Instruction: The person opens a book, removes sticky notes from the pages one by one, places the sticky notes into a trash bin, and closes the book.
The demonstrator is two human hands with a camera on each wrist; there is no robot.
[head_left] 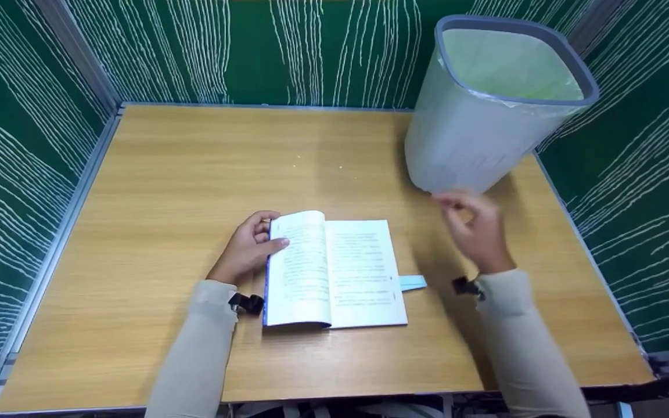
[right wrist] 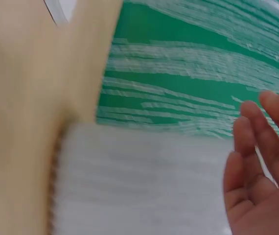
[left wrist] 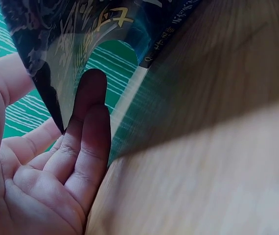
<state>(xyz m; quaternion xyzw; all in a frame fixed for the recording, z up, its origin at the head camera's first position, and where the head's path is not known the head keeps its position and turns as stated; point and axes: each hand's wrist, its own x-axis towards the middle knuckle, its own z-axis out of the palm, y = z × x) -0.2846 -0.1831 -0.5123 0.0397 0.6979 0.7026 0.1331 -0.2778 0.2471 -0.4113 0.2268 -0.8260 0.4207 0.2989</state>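
An open book (head_left: 363, 273) with printed pages lies on the table, its left part slightly raised. My left hand (head_left: 251, 247) grips the book's left edge, thumb on the page; in the left wrist view its fingers (left wrist: 94, 132) reach behind the dark cover (left wrist: 46, 44). A light blue strip (head_left: 413, 283) sticks out from under the book's right side. My right hand (head_left: 479, 232), blurred in the head view, is raised in front of the white waste bin (head_left: 462, 139). In the right wrist view its fingers (right wrist: 247, 142) are loosely bent, and nothing shows between them.
The bin has a grey rim (head_left: 587, 75) and a pale green liner (head_left: 509, 61), and stands at the table's back right. Several tiny white specks (head_left: 340, 168) lie on the wooden table (head_left: 195, 168). Green walls (head_left: 323, 52) with white streaks enclose the back and sides.
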